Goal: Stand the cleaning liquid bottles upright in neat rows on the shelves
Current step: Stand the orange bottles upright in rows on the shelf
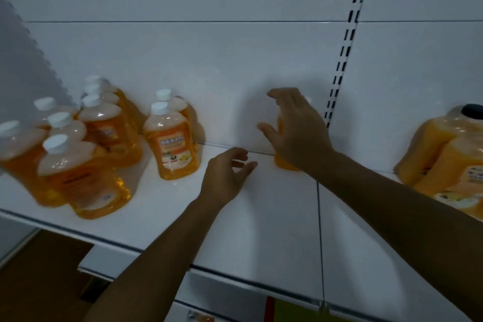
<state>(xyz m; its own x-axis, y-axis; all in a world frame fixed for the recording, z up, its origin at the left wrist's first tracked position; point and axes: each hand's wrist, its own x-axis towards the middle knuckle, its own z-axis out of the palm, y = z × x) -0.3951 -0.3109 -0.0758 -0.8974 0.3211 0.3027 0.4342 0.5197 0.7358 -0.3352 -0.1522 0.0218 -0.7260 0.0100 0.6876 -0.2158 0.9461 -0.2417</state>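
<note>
Several orange cleaning liquid bottles [78,154] with white caps stand upright in a loose cluster at the left of the white shelf [261,222]. Two more bottles [171,140] stand one behind the other nearer the middle. Another orange bottle [283,165] stands by the back panel, mostly hidden behind my right hand [295,131]. That hand is spread around its front with the thumb off to the left, not clasping it. My left hand [226,175] hovers over the shelf just left of it, fingers loosely curled, holding nothing.
Large orange jugs [444,162] in clear wrap, one with a black cap, sit at the right end of the shelf. A slotted upright rail [342,60] runs up the back panel. A lower shelf edge [136,266] shows below, and brown floor at the lower left.
</note>
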